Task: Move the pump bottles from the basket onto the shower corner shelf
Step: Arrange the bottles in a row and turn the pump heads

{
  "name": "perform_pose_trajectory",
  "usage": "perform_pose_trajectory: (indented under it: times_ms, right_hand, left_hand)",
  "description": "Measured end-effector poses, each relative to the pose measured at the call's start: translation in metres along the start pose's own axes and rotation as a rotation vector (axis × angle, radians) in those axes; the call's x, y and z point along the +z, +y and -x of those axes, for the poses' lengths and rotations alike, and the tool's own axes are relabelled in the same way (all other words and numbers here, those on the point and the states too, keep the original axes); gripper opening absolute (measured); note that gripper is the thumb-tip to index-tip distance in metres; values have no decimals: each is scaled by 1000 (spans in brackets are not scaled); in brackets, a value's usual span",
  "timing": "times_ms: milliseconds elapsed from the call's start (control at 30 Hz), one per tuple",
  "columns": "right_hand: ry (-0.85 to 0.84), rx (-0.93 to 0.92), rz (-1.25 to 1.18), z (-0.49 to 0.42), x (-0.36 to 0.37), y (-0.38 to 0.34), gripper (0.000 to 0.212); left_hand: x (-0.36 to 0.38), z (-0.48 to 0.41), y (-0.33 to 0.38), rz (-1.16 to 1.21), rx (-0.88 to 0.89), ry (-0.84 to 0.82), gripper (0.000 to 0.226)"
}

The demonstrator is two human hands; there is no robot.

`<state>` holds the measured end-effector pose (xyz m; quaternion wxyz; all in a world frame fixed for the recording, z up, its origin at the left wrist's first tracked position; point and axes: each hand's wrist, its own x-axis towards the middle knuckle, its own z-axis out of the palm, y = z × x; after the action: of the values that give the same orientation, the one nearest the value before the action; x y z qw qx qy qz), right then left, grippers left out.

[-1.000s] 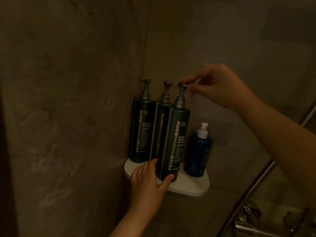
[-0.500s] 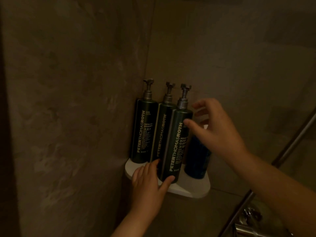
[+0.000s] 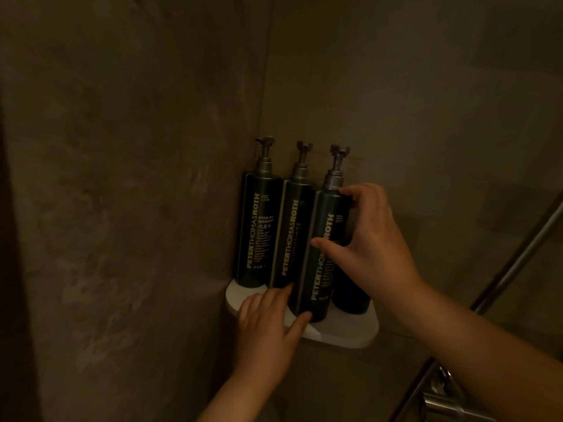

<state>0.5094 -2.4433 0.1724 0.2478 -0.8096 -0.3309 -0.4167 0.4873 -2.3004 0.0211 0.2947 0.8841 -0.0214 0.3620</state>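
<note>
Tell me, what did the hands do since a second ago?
The right hand came down from the pump top of the front green bottle and now grips its upper body. The left hand stays touching that bottle's base; every bottle stays on the shelf.

dark green bottles (image 3: 262, 229), white shelf (image 3: 341, 335)

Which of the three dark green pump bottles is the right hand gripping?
The rightmost green bottle, nearest the front edge of the shelf: the right hand curls thumb and fingers round its upper half.
</note>
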Motion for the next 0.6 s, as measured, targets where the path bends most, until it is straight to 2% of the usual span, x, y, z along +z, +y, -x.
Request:
perform_pose_trajectory:
  times_ms: [367, 600]
  right_hand:
    - [-70, 8, 77, -13, -1, 27, 79]
    - [-79, -15, 110, -19, 4, 33, 77]
  left_hand:
    - [-2, 2, 3, 7, 20, 16, 44]
    - [-3, 2, 5, 3, 22, 9, 43]
